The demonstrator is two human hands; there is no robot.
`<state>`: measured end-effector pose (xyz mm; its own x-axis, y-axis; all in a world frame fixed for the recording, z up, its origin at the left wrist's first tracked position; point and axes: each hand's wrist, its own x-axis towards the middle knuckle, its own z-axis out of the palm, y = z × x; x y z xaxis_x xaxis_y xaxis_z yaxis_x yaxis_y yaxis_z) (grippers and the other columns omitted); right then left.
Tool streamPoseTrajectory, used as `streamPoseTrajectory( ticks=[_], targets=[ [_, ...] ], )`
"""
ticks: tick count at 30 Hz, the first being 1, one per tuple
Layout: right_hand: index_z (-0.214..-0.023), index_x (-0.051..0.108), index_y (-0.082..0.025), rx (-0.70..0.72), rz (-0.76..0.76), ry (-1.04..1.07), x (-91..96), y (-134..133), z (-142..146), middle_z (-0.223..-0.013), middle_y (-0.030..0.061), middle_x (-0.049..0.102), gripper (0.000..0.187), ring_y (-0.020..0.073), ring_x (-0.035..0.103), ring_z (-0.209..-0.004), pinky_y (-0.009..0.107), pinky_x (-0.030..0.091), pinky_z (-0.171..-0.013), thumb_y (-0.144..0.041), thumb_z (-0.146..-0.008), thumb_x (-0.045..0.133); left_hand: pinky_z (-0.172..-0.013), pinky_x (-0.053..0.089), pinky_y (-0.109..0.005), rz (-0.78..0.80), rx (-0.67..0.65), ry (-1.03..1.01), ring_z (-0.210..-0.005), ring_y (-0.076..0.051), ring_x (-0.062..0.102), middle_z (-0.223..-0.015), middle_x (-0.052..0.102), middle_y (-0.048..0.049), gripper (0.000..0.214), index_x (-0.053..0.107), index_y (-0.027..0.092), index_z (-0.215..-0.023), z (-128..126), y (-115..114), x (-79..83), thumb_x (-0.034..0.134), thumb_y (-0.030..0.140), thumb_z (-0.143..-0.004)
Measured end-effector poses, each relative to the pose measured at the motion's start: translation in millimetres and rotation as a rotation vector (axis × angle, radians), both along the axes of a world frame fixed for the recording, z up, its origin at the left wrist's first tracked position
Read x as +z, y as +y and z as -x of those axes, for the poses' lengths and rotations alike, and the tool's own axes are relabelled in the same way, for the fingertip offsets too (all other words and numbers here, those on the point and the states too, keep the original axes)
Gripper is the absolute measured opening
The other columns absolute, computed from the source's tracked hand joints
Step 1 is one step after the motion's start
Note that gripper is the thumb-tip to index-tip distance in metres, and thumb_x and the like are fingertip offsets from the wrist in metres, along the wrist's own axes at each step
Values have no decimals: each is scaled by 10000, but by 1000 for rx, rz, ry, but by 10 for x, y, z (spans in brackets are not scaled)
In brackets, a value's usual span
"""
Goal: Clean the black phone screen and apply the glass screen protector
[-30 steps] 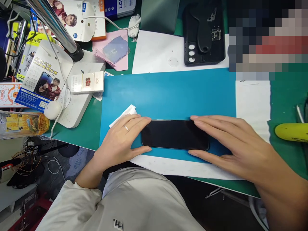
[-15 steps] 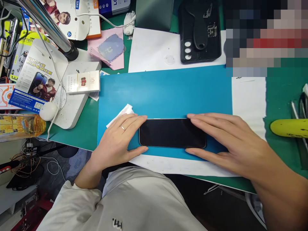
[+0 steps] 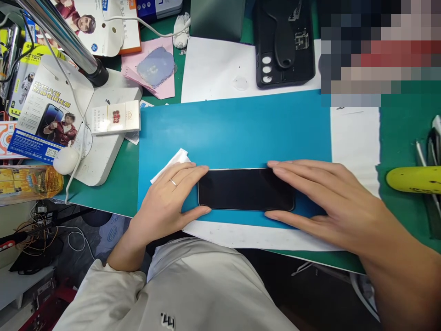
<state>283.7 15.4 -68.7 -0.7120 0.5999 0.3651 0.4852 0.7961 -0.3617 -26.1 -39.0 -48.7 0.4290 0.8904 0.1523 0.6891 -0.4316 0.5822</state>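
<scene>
A smartphone (image 3: 241,189) with a dark screen lies lengthwise on a blue mat (image 3: 234,131). My left hand (image 3: 170,197) holds its left end, fingertips at the far edge and thumb at the near edge. At the right end, my right hand (image 3: 330,202) spans the phone the same way between fingers and thumb. A folded white tissue (image 3: 172,162) sits on the mat just beyond my left hand, partly covered by its fingers.
Behind the mat, a black phone case (image 3: 285,43) rests on white paper (image 3: 217,69). To the left stand a metal lamp post (image 3: 65,37), a small white box (image 3: 116,118) and a printed package (image 3: 48,115). A yellow-handled tool (image 3: 413,179) lies at the right.
The view has shifted slightly, so the table items appear a little further left and up. Both hands keep the same hold on the smartphone.
</scene>
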Motion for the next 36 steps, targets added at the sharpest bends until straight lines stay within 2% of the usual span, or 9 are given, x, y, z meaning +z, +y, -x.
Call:
streamPoseTrajectory(
  ticks=[3,12,28,36],
  targets=[
    [-1648,310,-265,-6,-3,1,0,-3,-3,-1297,151,716,883,333,683,-1151,486,618,-941,-328,-893,765,-1163,485,-506,6,-2,5,-1367,-304,570,-1383,661,-124,624,441,205,-1478,-2,6,1,697,445,-961],
    [-1635,335,-179,12,-39,2,19,2,-11,-1254,198,720,911,342,680,-1135,483,616,-933,-286,-858,799,-1141,498,-497,19,-4,7,-1358,-301,564,-1389,663,-106,614,451,227,-1464,5,29,17,716,432,-950],
    [-1632,329,-215,-44,47,27,9,-18,-103,-1336,158,687,906,329,656,-1203,478,584,-984,-276,-859,799,-1146,496,-468,27,4,55,-1368,-288,550,-1386,664,-103,600,464,230,-1463,19,51,65,723,401,-950],
    [-1611,349,-181,-46,73,35,-7,5,-130,-1367,172,670,863,326,633,-1252,491,554,-1036,-346,-881,779,-1182,454,-460,33,18,79,-1363,-281,547,-1400,647,-92,616,475,244,-1477,30,75,61,738,392,-940]
  ],
)
